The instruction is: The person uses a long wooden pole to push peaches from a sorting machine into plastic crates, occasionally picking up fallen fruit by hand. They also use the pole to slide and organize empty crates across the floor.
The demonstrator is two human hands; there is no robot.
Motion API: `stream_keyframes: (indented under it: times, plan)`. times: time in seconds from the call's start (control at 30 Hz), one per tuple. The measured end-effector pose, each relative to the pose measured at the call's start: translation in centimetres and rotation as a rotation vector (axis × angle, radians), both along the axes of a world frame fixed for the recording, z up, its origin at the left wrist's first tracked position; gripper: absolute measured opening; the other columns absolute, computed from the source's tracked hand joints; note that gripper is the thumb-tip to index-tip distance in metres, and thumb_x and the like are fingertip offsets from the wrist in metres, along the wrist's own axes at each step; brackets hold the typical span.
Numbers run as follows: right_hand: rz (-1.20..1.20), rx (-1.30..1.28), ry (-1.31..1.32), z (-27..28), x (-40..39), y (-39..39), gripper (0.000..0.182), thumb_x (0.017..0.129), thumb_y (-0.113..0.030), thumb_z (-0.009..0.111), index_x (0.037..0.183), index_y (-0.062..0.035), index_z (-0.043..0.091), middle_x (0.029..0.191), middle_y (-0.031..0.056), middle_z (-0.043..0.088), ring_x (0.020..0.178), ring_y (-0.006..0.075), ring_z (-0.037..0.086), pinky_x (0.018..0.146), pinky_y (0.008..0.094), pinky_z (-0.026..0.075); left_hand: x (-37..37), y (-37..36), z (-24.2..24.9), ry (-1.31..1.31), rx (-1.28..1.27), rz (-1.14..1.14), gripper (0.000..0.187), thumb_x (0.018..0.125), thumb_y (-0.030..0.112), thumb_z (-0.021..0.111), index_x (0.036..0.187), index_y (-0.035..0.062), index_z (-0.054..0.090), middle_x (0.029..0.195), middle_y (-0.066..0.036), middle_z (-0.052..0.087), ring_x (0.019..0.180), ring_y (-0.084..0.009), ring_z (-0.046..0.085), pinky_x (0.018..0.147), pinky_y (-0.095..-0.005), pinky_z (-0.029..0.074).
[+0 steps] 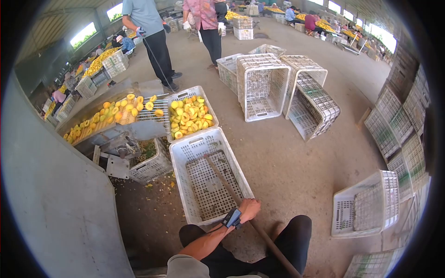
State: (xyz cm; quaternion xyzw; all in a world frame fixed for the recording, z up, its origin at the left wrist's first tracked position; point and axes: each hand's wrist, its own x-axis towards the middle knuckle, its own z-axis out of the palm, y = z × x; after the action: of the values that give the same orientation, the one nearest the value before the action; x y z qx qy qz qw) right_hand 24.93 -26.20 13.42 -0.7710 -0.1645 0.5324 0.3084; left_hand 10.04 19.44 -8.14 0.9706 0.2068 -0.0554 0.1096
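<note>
My left hand comes in from the lower left, with a dark device on its wrist. Its fingers are wrapped round a long wooden stick. The stick's far end lies inside a white plastic crate with a perforated floor and no fruit in it. Just beyond stands a second white crate filled with yellow-orange halved fruit. At its left, more fruit halves lie on a sloping conveyor that ends in metal bars. My right hand is outside the frame.
Tipped white crates stand ahead, another crate lies at the right, and stacks line the right edge. A grey metal panel fills the left. Two people stand beyond the conveyor; others sit by fruit piles further back.
</note>
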Motion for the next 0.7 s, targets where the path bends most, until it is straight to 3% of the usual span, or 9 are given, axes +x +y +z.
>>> stream_keyframes:
  times: [0.1, 0.2, 0.33, 0.5, 0.6, 0.7]
  plan:
    - [-0.004, 0.009, -0.047, 0.4, -0.6, -0.4, 0.052, 0.100, -0.025, 0.069, 0.142, 0.0035, 0.059, 0.101, 0.0084, 0.073, 0.089, 0.0178, 0.068, 0.078, 0.0319, 0.054, 0.0, -0.3, 1.1, 0.012, -0.080, 0.093, 0.022, 0.083, 0.014, 0.073, 0.101, 0.0008, 0.070, 0.095, -0.016, 0.075, 0.090, -0.0301, 0.076, 0.075, -0.0413, 0.060]
    - [-0.110, -0.011, -0.025, 2.5, -1.4, 0.7, 0.047, 0.099, -0.027, 0.071, 0.135, 0.0029, 0.065, 0.103, 0.0090, 0.074, 0.092, 0.0199, 0.069, 0.081, 0.0346, 0.055, 0.0, 0.1, 0.4, 0.030, 0.021, -0.001, 0.023, 0.084, 0.014, 0.072, 0.102, 0.0006, 0.070, 0.093, -0.015, 0.075, 0.090, -0.0301, 0.076, 0.074, -0.0416, 0.060]
    - [-0.066, -0.014, 0.072, -0.1, -0.3, -0.7, 0.040, 0.099, -0.024, 0.072, 0.128, 0.0029, 0.069, 0.101, 0.0079, 0.074, 0.092, 0.0182, 0.068, 0.081, 0.0339, 0.055, -0.2, 0.5, 1.7, 0.004, -0.011, 0.085, 0.023, 0.084, 0.017, 0.073, 0.100, 0.0005, 0.069, 0.090, -0.015, 0.074, 0.087, -0.0312, 0.075, 0.076, -0.0429, 0.060]
    - [-0.145, -0.025, 0.057, 1.1, -1.0, 0.3, 0.035, 0.099, -0.022, 0.073, 0.123, 0.0032, 0.071, 0.097, 0.0070, 0.073, 0.091, 0.0170, 0.068, 0.079, 0.0334, 0.055, -0.7, 1.9, 2.0, -0.115, -0.035, 0.209, 0.027, 0.090, 0.024, 0.073, 0.101, 0.0000, 0.068, 0.088, -0.017, 0.073, 0.085, -0.0321, 0.074, 0.076, -0.0446, 0.058]
    - [-0.154, -0.035, 0.050, 0.9, -1.0, 0.2, 0.035, 0.098, -0.021, 0.073, 0.124, 0.0037, 0.071, 0.098, 0.0075, 0.074, 0.091, 0.0172, 0.068, 0.079, 0.0328, 0.055, -0.9, 2.2, 2.0, -0.165, 0.025, 0.217, 0.019, 0.090, 0.018, 0.062, 0.089, 0.0027, 0.074, 0.086, -0.018, 0.073, 0.081, -0.0373, 0.074, 0.070, -0.0499, 0.059]
    - [-0.172, -0.008, 0.062, -0.1, -0.8, -0.6, 0.039, 0.098, -0.022, 0.074, 0.127, 0.0047, 0.069, 0.101, 0.0090, 0.074, 0.092, 0.0185, 0.069, 0.080, 0.0336, 0.055, -0.9, 2.4, 1.7, -0.179, 0.109, 0.168, 0.019, 0.087, 0.017, 0.064, 0.084, 0.0022, 0.075, 0.083, -0.017, 0.073, 0.079, -0.0355, 0.074, 0.070, -0.0503, 0.059]
